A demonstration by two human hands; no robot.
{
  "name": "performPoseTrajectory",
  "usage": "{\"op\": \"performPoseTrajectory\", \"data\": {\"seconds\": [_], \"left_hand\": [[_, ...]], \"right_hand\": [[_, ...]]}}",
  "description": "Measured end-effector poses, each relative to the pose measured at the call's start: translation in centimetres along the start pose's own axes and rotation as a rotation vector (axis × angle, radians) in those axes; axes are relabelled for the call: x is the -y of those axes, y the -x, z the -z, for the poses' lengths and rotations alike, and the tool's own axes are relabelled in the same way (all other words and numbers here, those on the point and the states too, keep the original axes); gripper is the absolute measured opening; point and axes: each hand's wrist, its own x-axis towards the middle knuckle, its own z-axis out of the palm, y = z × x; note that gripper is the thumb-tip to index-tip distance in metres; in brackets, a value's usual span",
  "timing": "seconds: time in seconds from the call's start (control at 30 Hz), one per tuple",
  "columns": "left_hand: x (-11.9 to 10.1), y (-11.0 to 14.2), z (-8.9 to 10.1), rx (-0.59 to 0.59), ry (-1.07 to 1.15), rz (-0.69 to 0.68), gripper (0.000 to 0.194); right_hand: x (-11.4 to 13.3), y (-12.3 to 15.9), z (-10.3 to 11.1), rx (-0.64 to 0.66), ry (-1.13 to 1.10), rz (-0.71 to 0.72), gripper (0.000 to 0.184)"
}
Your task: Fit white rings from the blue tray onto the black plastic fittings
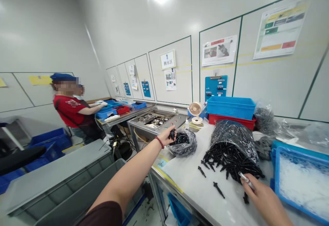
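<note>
Workshop wall (pixel 123 16) behind white-covered table (pixel 190 176). Left hand (pixel 168 137) closed around one handful of small black parts (pixel 172 134), too bunched to count, beside one round clear bag (pixel 189 147) of more. Right hand (pixel 264 195) pinching one slim silver tool (pixel 243 177); just beyond its tip, one large bag (pixel 231 133) spilling many slender, ridged black fittings (pixel 228 158), at least two loose left of grip.
</note>
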Motion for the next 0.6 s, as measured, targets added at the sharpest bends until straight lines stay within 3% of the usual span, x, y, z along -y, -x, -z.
{"op": "performPoseTrajectory", "data": {"seconds": [0.13,0.3,0.43,0.53,0.57,0.6], "left_hand": [[0.4,-0.9,0.2,-0.05,-0.121,0.052,0.034],[0.3,-0.5,-0.1,-0.115,-0.232,-0.052,0.026],[0.2,1.1,-0.6,-0.172,-0.317,-0.231,0.018],[0.9,3.8,-0.8,-0.167,-0.398,-0.386,0.024],[1.4,4.7,-1.0,-0.15,-0.443,-0.458,0.026],[2.0,5.2,-1.3,-0.13,-0.63,-0.655,0.026]], "right_hand": [[0.1,0.1,0.3,0.024,-0.004,0.002,0.027],[0.7,0.3,0.9,0.039,0.008,-0.017,0.025],[0.8,0.1,0.5,0.0,-0.034,0.011,0.03],[1.4,0.2,0.3,-0.039,-0.068,0.006,0.032],[1.8,0.3,0.5,-0.043,-0.058,0.006,0.031],[2.2,0.6,0.7,-0.04,-0.018,0.008,0.029]]}}
